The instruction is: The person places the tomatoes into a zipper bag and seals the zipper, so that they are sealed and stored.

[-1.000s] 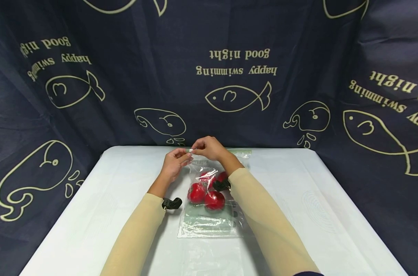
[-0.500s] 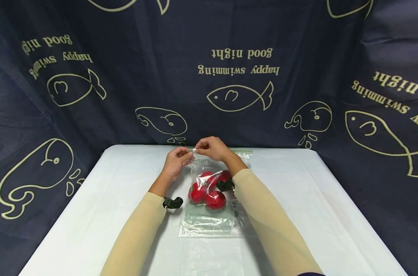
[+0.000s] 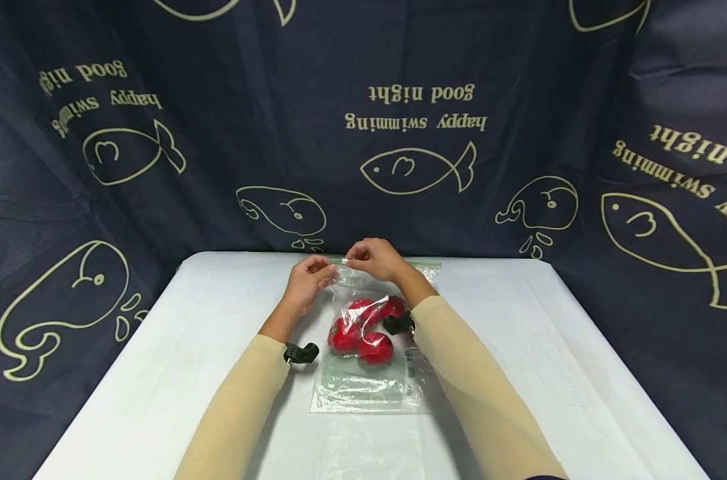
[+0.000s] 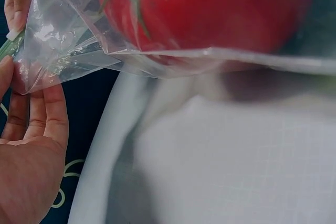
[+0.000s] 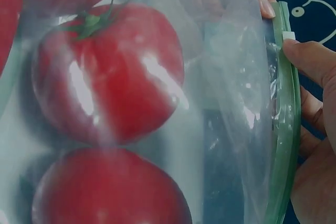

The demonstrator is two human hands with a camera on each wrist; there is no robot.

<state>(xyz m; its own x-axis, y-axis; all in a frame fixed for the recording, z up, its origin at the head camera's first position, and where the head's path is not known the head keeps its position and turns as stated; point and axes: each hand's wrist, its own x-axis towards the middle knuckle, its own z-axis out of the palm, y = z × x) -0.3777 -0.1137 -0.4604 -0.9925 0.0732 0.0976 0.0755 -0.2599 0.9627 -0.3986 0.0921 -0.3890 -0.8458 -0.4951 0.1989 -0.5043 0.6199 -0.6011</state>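
Note:
Several red tomatoes [image 3: 375, 349] with green stems lie inside a clear zip bag [image 3: 333, 400] flat on the table. A green zip strip [image 5: 283, 145] runs along the bag's far edge, with a small white slider [image 5: 288, 35] on it. Toward the strip's left end, my left hand [image 3: 303, 285] pinches the bag's corner between thumb and fingers. My right hand [image 3: 377, 259] pinches the slider just to the right of it, thumb against the white piece. Close up in the left wrist view, one tomato [image 4: 205, 9] shows through the plastic.
A white cloth covers the table [image 3: 219, 300]. Behind it and at both sides hangs a dark blue curtain [image 3: 315, 120] with fish drawings. Another clear plastic sheet or bag [image 3: 369, 447] lies nearer the front. Both wrists wear black camera mounts [image 3: 300, 353].
My right hand has slid a little to the right along the zip strip, taking the white slider with it. My left hand has kept its grip on the corner. The tomatoes have barely moved.

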